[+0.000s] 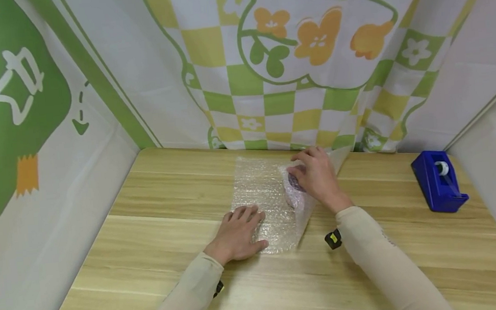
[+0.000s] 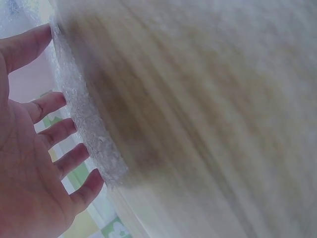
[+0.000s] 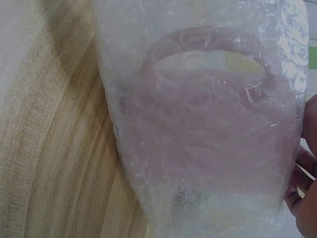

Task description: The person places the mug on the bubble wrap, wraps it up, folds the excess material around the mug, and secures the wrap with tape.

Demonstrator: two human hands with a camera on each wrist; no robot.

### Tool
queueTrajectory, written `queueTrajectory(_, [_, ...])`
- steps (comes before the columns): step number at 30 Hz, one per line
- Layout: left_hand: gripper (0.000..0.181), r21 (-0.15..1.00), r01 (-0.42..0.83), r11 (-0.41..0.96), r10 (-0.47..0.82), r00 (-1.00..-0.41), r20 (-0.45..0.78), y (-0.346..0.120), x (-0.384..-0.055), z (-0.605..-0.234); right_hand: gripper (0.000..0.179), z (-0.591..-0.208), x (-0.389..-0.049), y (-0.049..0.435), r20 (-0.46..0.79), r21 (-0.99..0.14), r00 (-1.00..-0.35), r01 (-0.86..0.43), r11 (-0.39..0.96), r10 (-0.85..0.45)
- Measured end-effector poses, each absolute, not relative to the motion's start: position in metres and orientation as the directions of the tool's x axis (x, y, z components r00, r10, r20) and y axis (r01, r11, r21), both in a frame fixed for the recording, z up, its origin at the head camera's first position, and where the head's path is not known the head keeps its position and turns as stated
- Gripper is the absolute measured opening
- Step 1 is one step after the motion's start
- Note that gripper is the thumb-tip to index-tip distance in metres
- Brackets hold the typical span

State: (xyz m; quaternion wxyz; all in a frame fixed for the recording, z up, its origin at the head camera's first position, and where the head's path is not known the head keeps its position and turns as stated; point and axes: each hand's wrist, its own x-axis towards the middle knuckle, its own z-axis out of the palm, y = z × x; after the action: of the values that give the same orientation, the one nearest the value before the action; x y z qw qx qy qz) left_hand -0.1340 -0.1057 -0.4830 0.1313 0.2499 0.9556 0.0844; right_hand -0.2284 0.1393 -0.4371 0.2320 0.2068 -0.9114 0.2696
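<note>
A sheet of bubble wrap (image 1: 256, 181) lies on the wooden table, part of it folded up around a pinkish mug-like item (image 3: 213, 134). Through the plastic in the right wrist view, its looped handle shows. My right hand (image 1: 318, 176) grips this item from above with the wrap, thumb near its dark round opening and fingers at its far side. Spread flat, my left hand (image 1: 236, 232) rests on the left edge of the sheet. In the left wrist view its straight fingers (image 2: 59, 131) touch the wrap's border.
A blue tape dispenser (image 1: 438, 182) with a roll of tape stands at the table's right side. Behind the table (image 1: 167, 191) hangs a checked, flower-printed curtain (image 1: 278, 98). White fabric walls close in both sides.
</note>
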Motion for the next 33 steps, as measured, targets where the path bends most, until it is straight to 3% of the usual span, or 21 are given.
queueTrajectory(8, [0.074,0.227,0.452,0.862,0.497,-0.842,-0.21,-0.106,-0.134,-0.484,0.009,-0.44,-0.228,0.139,0.569,-0.321,-0.751,-0.578,0.75,-0.335])
queueTrajectory(13, [0.074,0.228,0.45,0.863,0.495,-0.844,-0.206,-0.106,-0.134,-0.485,0.009,-0.438,-0.228,0.141,0.542,-0.272,-0.733,-0.616,0.739,-0.411])
queueTrajectory(23, [0.074,0.218,0.459,0.861,0.5,-0.842,-0.202,-0.106,-0.135,-0.486,0.025,-0.428,-0.221,0.16,0.367,-0.322,-0.732,-0.679,0.66,-0.574])
queueTrajectory(33, [0.074,0.226,0.455,0.861,0.499,-0.842,-0.204,-0.106,-0.135,-0.484,0.036,-0.433,-0.218,0.167,0.326,-0.295,-0.729,-0.683,0.668,-0.602])
